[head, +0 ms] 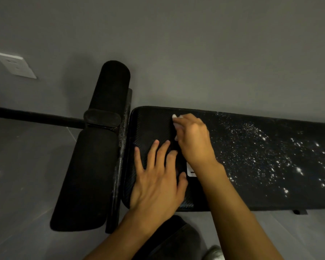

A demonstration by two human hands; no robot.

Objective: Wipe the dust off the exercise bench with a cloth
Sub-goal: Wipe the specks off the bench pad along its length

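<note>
The black bench pad (150, 126) runs from the centre of the frame to the right edge. A small white cloth (174, 117) is held against its far edge, in the upper centre, by the right hand (193, 139), whose fingers are curled over it so that only a few white corners are seen. The left hand (156, 177) is laid flat on the pad just below, fingers straight and spread, with nothing gripped. White dust (261, 152) is scattered thickly over the right part of the pad, while the part under the hands looks clean. The wipe is probably best drawn toward the right of the frame in long overlapping strokes, with even pressure kept on the cloth and the bench steadied by the flat hand, so that specks are gathered rather than pushed off the edge. Most of the cloth is hidden under the hand, so its size and folding cannot be judged. A white label (190, 170) is half covered by the right wrist and cannot be read. The right end of the bench is cut off by the frame, and in the dim light fine dust is hard to tell from sheen.
</note>
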